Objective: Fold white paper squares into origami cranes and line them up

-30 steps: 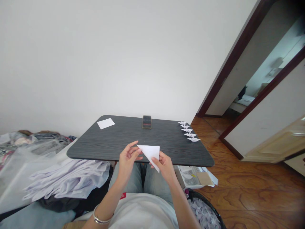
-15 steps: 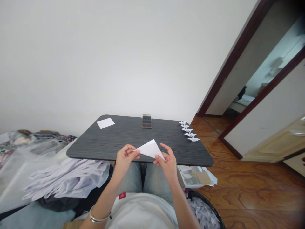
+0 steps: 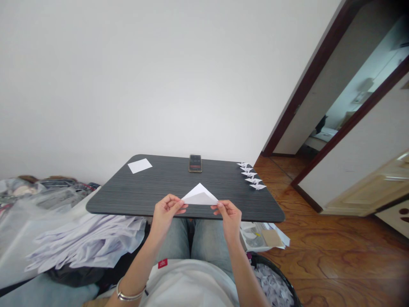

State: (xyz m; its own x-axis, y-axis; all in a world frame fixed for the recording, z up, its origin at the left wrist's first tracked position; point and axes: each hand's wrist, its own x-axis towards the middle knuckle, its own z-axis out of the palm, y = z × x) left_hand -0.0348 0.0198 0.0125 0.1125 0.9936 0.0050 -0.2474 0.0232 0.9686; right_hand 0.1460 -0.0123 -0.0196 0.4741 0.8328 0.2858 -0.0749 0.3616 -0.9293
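Paper triangle [image 3: 200, 195] ends hidden by fingers [image 3: 177, 205]; phone screen [image 3: 195, 163] unreadable; bin [image 3: 281, 273] cut off below.

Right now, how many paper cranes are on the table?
5 paper cranes, in one slanting line along the right edge of the dark tabletop; none looks hidden.

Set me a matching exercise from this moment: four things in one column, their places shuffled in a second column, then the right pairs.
Things:
1. White folded paper triangle
2. Square white paper sheet
3. Row of small white origami cranes
4. Shiny silver bangle

Places:
A. Along the right edge of the dark wood-grain tabletop
B. Around the bare left arm
C. Lying flat near the tabletop's far left corner
D. Pinched between the left hand and the right hand

Right pairs: 1-D, 2-C, 3-A, 4-B
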